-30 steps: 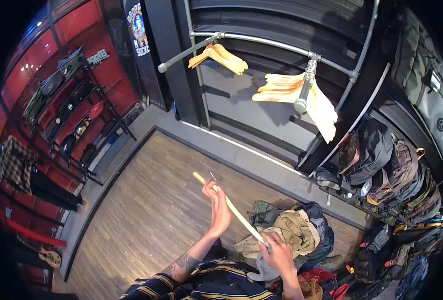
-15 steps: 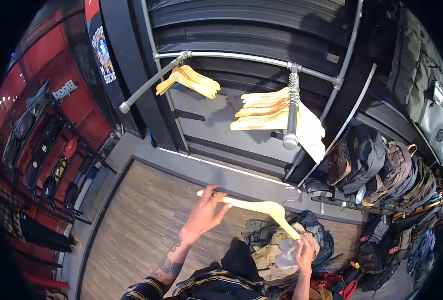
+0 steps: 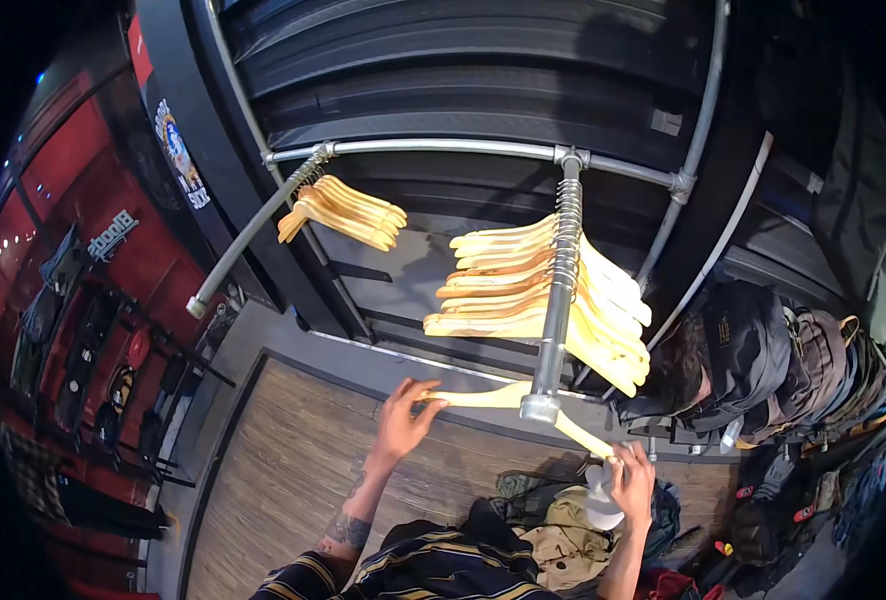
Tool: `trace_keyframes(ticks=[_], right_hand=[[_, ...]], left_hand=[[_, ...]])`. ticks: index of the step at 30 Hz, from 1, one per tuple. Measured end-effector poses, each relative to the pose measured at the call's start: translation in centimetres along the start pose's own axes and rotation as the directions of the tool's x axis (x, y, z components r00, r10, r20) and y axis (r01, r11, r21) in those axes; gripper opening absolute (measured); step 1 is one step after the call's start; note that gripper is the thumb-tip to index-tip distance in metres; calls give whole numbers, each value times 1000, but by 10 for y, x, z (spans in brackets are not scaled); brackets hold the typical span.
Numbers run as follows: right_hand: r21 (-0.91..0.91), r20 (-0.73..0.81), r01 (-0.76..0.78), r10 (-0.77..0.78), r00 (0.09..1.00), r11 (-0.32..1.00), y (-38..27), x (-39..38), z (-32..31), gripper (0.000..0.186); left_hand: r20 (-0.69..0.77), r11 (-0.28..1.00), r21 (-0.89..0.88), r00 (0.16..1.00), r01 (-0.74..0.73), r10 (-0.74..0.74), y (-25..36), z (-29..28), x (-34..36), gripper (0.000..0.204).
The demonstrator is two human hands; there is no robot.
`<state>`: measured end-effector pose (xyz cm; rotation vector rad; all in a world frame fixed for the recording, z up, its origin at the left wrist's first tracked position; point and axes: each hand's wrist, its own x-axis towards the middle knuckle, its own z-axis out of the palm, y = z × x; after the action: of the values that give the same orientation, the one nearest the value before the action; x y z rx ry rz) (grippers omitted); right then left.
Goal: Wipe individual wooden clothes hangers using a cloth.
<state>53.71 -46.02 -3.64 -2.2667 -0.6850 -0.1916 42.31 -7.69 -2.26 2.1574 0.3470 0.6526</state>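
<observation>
A pale wooden clothes hanger (image 3: 478,398) spans between my two hands, just below the free end of the right-hand metal rail (image 3: 555,345). My left hand (image 3: 406,415) pinches its left tip between thumb and fingers. At the other tip, my right hand (image 3: 631,482) is closed around the wood. The rail's end cap covers the hanger's middle, so I cannot see its hook or whether it touches the rail. Many similar wooden hangers (image 3: 503,290) hang along that rail. A whitish object (image 3: 603,505), hard to make out, shows beside my right hand.
A left rail (image 3: 253,240) carries another bunch of hangers (image 3: 348,212). Crumpled clothes (image 3: 568,540) lie on the wooden floor (image 3: 273,470). Backpacks (image 3: 743,340) crowd the right side. Shelves with caps and small goods (image 3: 93,350) stand at the left.
The hanger has moved forward, from above the floor to the right rail's end, with both hands still on it. My view has shifted, and the right rail now appears nearer.
</observation>
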Motion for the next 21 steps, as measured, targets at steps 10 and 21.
trace_keyframes(ticks=[10, 21], right_hand=[[103, -173, -213, 228, 958, 972, 56, 86, 31, 24], [-244, -396, -634, 521, 756, 734, 77, -25, 90, 51]], left_hand=[[-206, 977, 213, 978, 12, 33, -11, 41, 80, 36], [-384, 974, 67, 907, 215, -174, -109, -35, 80, 43]])
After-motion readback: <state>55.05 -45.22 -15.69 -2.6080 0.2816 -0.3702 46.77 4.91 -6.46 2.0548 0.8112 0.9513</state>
